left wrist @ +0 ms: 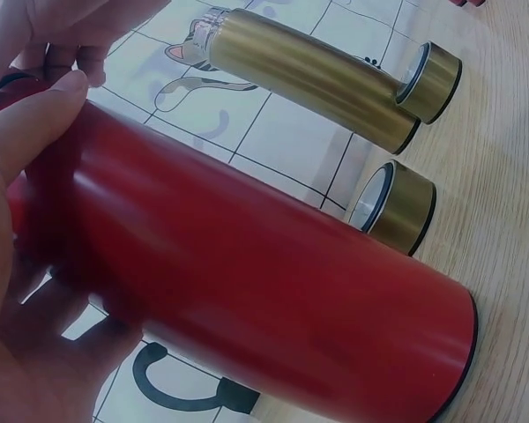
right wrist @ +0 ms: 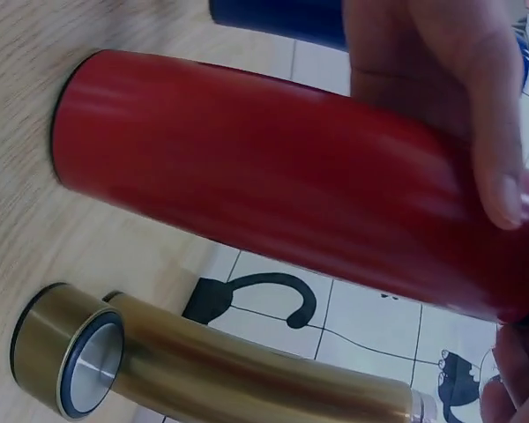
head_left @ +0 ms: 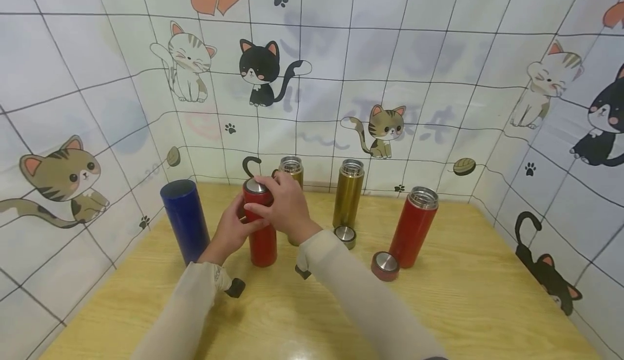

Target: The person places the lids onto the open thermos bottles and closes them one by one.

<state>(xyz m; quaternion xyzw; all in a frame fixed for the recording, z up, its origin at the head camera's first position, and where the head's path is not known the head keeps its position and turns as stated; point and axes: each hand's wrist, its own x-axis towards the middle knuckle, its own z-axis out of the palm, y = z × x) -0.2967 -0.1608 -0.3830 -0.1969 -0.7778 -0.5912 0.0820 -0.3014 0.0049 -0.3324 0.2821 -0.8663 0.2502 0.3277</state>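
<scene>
A red thermos bottle (head_left: 263, 246) stands upright on the wooden table, with a silver-topped red lid (head_left: 255, 185) at its mouth. My left hand (head_left: 230, 234) holds its upper body from the left, fingers and thumb wrapped round it, as the left wrist view also shows. From the right, my right hand (head_left: 287, 204) grips the lid at its rim. How tightly the lid sits is hidden by the fingers. In the right wrist view the left thumb lies along the red body (right wrist: 247, 167).
Left of my hands stands a blue bottle (head_left: 184, 216). Behind are two lidless gold bottles (head_left: 347, 200), one partly hidden by my right hand. Gold lids (left wrist: 397, 210) lie in front of them. To the right stands an open red bottle (head_left: 414, 230) beside its lid (head_left: 385, 266). Cat-print sheets enclose the table.
</scene>
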